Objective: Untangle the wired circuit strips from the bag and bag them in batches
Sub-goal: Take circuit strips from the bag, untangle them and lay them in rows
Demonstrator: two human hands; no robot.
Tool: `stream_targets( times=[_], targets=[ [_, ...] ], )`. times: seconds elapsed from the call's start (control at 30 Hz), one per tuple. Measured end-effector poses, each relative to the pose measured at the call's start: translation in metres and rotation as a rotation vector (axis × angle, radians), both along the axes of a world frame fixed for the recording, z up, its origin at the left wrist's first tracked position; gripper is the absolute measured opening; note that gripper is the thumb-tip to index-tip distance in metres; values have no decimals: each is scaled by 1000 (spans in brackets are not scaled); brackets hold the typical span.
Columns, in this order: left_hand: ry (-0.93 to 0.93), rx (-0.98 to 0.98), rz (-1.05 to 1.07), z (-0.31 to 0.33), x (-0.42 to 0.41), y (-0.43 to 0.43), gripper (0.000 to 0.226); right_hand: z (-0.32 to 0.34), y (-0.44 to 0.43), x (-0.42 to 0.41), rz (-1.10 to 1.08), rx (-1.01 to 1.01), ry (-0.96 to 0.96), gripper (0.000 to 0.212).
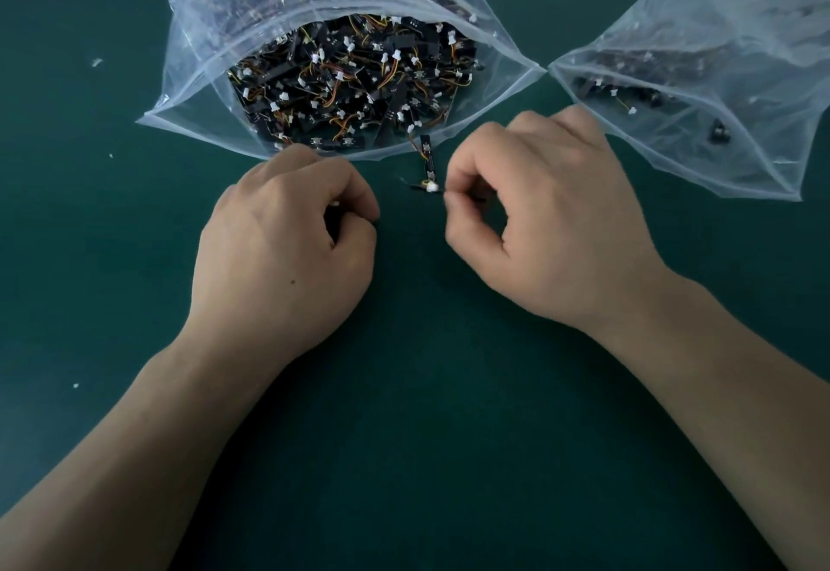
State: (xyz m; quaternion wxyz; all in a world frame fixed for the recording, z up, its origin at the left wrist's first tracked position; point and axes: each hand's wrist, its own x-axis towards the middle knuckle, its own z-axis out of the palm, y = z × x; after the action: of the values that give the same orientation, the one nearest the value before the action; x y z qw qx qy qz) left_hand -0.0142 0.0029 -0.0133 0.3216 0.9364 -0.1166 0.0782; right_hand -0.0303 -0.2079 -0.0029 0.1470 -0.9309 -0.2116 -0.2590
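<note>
Shows a green table from the head view, with two clear bags at its far side

Large bag, left of centre, mouth open toward the person and packed with a tangled heap of wired circuit strips: black boards, orange and yellow leads, white plugs

Second bag, at the right, its corner touching the corner of the large bag; holds only a few strips near its mouth, so reads as the batch bag, barely started

Left hand, just in front of the large bag's lip, fingers curled under against the thumb; a white speck and a dark sliver at the thumb, but cannot tell whether anything is truly gripped

Right hand, between the two bag mouths, thumb and forefinger closed in a pinch on what looks like the lead end of the loose strip

Loose strip on the table, far end at the large bag's lip, long axis running from the bag straight toward the person, white plug at the near end, just left of the right fingertips; lies between the hands, nearer the right, apart from the left thumb

Judged step: drawing one strip free of the heap; calls for a pull toward the person, along the strip's axis, then a carry rightward to the second bag

A few white scraps at the far left of the table
</note>
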Motion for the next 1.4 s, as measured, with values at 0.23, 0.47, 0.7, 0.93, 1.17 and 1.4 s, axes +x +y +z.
stream_targets(
  times=[0.23, 0.47, 0.7, 0.93, 1.17, 1.4],
  targets=[
    [8, 3, -12, 4, 0, -1, 15, -2, -2, -2, 123, -72, 181, 16],
    [13, -37, 1, 5, -2, 0, 27, -3, -6, -2, 66, -13, 242, 44],
    [23, 119, 24, 6, -5, 0, 36, -7, -4, -2, -26, -115, 277, 51],
    [43, 128, -62, 7, -5, 1, 36, -7, -1, -3, -28, -141, 249, 55],
    [29, 84, -141, 5, -4, 4, 36, -7, 0, -3, -35, -141, 277, 58],
    [-3, 73, -154, 2, -3, 3, 35, -7, 0, -3, 21, -148, 291, 57]
  ],
)
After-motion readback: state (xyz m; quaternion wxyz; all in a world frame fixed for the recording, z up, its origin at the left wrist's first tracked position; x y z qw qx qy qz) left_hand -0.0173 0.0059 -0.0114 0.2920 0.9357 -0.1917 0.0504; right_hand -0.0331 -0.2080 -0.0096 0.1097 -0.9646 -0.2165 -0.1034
